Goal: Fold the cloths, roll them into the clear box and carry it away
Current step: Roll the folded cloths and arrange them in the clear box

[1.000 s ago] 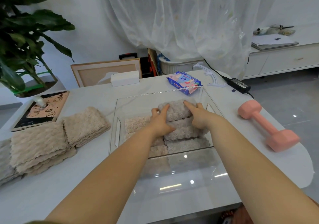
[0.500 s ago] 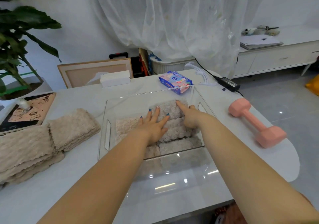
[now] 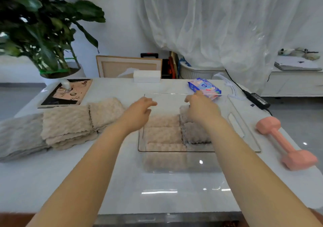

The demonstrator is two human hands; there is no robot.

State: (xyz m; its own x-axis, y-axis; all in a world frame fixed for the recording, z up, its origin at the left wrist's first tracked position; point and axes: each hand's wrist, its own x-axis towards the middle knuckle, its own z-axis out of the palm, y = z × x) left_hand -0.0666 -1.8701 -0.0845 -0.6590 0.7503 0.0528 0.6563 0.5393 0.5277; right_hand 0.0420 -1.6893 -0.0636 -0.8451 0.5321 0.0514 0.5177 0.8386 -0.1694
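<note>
Left hand (image 3: pixel 138 111), right hand (image 3: pixel 201 109) outstretched over clear box (image 3: pixel 248 136); seemingly loose.

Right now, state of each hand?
Left hand: open, loosely curled, holding nothing.
Right hand: cannot tell; blurred, over a rolled beige fleecy cloth in the clear plastic box.

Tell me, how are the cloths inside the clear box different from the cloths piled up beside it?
The rolled cloths are fat bundles; the piled cloths are folded flat. The rolled cloths lie side by side inside the clear box; the piled cloths sit stacked on the table, left of it. Both are fluffy and mostly beige.
</note>
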